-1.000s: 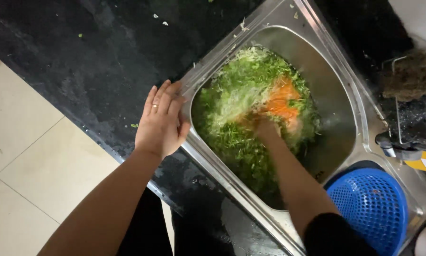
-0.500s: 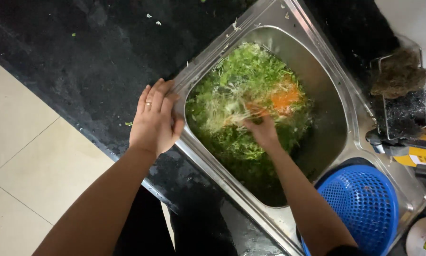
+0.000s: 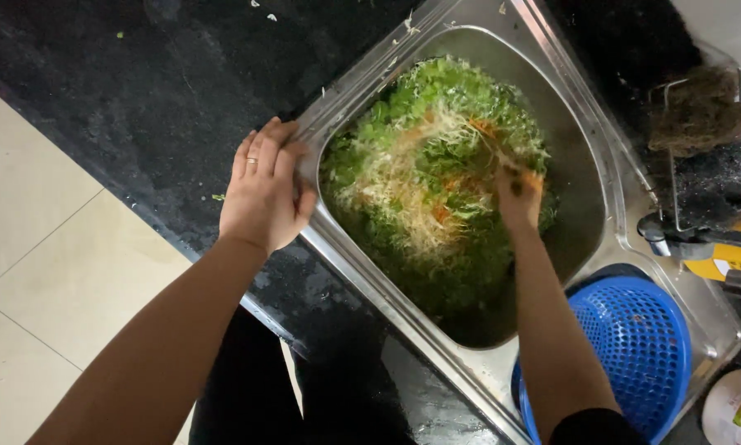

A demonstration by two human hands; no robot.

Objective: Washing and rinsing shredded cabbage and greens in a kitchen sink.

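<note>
- Mixing now: our right hand [image 3: 518, 198] is down in the shredded greens [image 3: 424, 181] filling the steel sink [image 3: 589, 124], fingers closed on a clump.
- Our left hand [image 3: 263, 194] lies open, flat on the sink's rim by the dark bench [image 3: 140, 99].
- Next, we'd judge, calls for lifting from deeper.

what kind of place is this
Most likely a home kitchen: a steel sink set in a dark stone counter, filled with shredded greens and carrot, with a blue colander beside it.
</note>
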